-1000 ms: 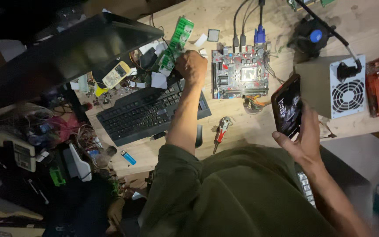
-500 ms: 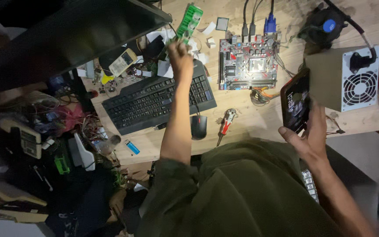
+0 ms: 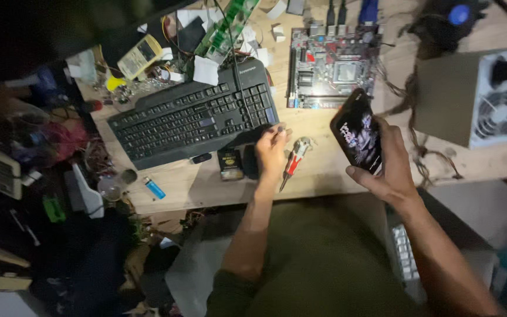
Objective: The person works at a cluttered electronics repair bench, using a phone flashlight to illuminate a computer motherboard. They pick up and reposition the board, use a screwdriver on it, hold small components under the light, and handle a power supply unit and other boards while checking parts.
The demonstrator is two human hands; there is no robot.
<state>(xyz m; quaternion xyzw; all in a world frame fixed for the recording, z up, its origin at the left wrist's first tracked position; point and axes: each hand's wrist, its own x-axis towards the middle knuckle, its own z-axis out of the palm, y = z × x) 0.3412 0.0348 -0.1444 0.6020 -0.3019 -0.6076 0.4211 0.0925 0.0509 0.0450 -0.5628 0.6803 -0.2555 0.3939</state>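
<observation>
sleeves in olive green fill the near edge of the view, and both forearms reach out over a cluttered wooden workbench (image 3: pixel 324 176). the right hand (image 3: pixel 385 167) is clamped on a dark smartphone (image 3: pixel 357 130), held upright above the bench edge with fingers wrapped round its back and thumb along one side; its screen glows faintly. the phone looks light, rigid and smooth, with a glass face that would probably crack if dropped, so a hold across the long edges seems the safest. the left hand (image 3: pixel 272 149) hovers just above the bench with fingers loosely curled and apart, holding nothing that can be made out; it is beside a red-handled screwdriver (image 3: pixel 293 162) lying flat on the wood. that tool seems small, stiff and light, best taken by the ribbed handle rather than the thin shaft. just left of the hand sit a dark mouse (image 3: pixel 252 161) and a blue lighter (image 3: pixel 154 188). farther off lies a black keyboard (image 3: pixel 195 120), tilted. beyond it rests a bare motherboard (image 3: pixel 331 67) with cables plugged in, and a grey power supply (image 3: pixel 470 97) stands to its right.
</observation>
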